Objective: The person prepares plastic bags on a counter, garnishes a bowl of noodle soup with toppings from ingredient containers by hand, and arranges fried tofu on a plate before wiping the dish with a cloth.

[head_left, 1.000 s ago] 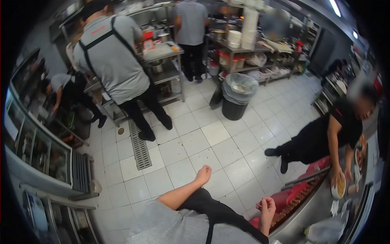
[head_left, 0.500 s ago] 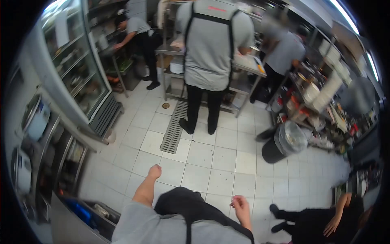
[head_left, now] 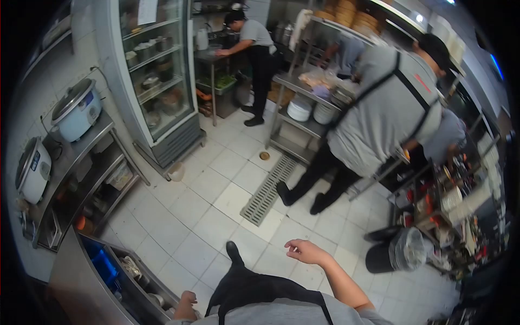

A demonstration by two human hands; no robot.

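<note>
My right hand [head_left: 305, 252] reaches out in front of me above the tiled floor, its fingers loosely bent and apart. Nothing shows in it. Low at my left side, my left hand [head_left: 186, 304] is curled, with no object visible in its fingers. It is nearest to a steel counter [head_left: 70, 276] with open compartments. Inside those are a blue container [head_left: 105, 265] and some pale items that I cannot make out. One black shoe [head_left: 233, 252] of mine is forward on the tiles.
A metal floor drain [head_left: 268, 189] runs ahead. A co-worker [head_left: 374, 108] stands beside a steel table [head_left: 303, 122] with stacked bowls; another person [head_left: 254, 43] leans over a counter. A glass-door fridge [head_left: 154, 70], rice cookers [head_left: 78, 111] and a lined bin [head_left: 382, 254] stand around.
My view has turned left and I have stepped forward. My right hand has swung forward; my left has dropped back to my side. The black-clad person at lower right is out of view.
</note>
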